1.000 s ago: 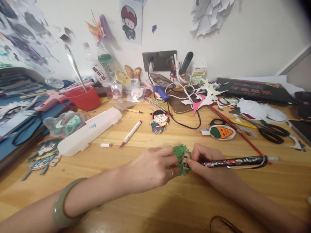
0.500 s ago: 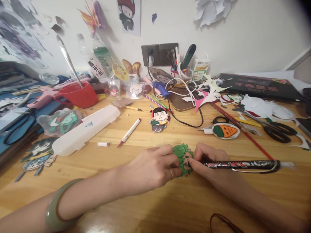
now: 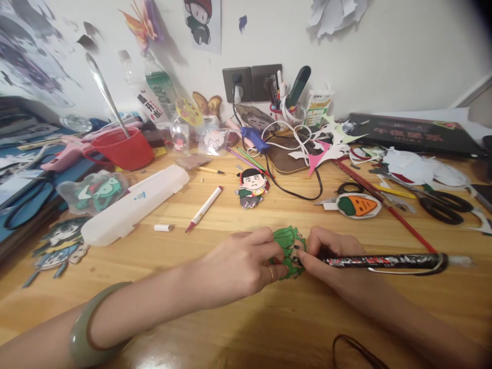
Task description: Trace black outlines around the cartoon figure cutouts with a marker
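A small paper cutout figure with green leafy hair (image 3: 284, 237) is at the front middle of the table, between my two hands. My left hand (image 3: 251, 261), with a ring and a green bangle, has its bent fingers gripping the cutout's left side. My right hand (image 3: 326, 253) is closed around a black patterned pen (image 3: 388, 261), its thumb at the cutout's right edge. The pen's clip end points right; its tip is hidden by the hand. Just beyond lies another paper figure (image 3: 251, 188) with black hair, and an uncapped marker (image 3: 203, 209) with its cap (image 3: 163, 227).
A white plastic case (image 3: 136, 207) and a red mug (image 3: 126, 148) stand left. Scissors (image 3: 442, 206), a carrot cutout (image 3: 359, 206), a red stick (image 3: 407, 228) and paper scraps lie right. A blue glue gun (image 3: 254, 139) with cords sits behind. A dark cord (image 3: 353, 343) lies near the front edge.
Almost nothing has moved. The pen's far end has shifted slightly to the right, and the camera view has moved a little. Both hands keep their hold.
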`<state>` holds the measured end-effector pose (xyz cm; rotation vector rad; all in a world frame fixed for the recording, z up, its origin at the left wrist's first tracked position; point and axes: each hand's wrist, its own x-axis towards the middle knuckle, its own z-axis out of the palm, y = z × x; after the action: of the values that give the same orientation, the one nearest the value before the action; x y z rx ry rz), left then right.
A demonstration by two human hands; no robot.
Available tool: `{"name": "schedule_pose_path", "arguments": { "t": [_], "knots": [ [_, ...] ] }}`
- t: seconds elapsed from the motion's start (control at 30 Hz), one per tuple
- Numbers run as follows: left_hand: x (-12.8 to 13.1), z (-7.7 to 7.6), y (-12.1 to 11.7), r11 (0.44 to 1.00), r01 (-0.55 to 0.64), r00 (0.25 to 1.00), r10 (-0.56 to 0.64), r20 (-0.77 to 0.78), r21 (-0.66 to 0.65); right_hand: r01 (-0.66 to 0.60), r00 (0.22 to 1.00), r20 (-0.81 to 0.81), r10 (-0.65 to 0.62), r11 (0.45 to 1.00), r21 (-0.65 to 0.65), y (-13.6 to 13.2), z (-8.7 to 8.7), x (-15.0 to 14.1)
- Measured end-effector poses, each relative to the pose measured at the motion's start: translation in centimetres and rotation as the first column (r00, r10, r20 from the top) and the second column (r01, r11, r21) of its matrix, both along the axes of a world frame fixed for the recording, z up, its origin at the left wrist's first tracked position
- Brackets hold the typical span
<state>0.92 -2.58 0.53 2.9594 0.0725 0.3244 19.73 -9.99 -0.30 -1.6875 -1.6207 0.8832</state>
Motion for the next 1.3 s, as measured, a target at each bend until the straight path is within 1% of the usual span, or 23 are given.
{"name": "schedule_pose_path", "arguments": {
  "t": [0.13,0.47,0.67,1.03,1.3],
  "knots": [
    [-0.04,0.04,0.02,1.0,-0.008,1.0,0.008,-0.013,-0.006,0.014,1.0,0.002,-0.014,1.0,-0.003,0.09,0.09,-0.12],
    [-0.12,-0.16,0.18,1.0,-0.016,1.0,0.016,-0.003,0.006,-0.009,1.0,-0.009,0.009,1.0,-0.004,-0.16,-0.06,0.06],
    [-0.03,0.08,0.05,0.999,-0.017,1.0,0.016,-0.022,-0.027,-0.021,1.0,-0.021,0.021,1.0,-0.001,-0.09,-0.06,-0.05],
    [-0.14,0.05,0.08,1.0,-0.011,0.999,0.01,-0.04,-0.025,-0.046,0.998,0.036,0.046,0.999,0.013,-0.2,-0.21,0.14],
    [-0.09,-0.03,0.13,1.0,-0.014,0.999,0.013,-0.029,-0.023,-0.064,0.998,-0.006,0.064,0.998,0.005,-0.12,-0.2,0.18]
  ]
}}
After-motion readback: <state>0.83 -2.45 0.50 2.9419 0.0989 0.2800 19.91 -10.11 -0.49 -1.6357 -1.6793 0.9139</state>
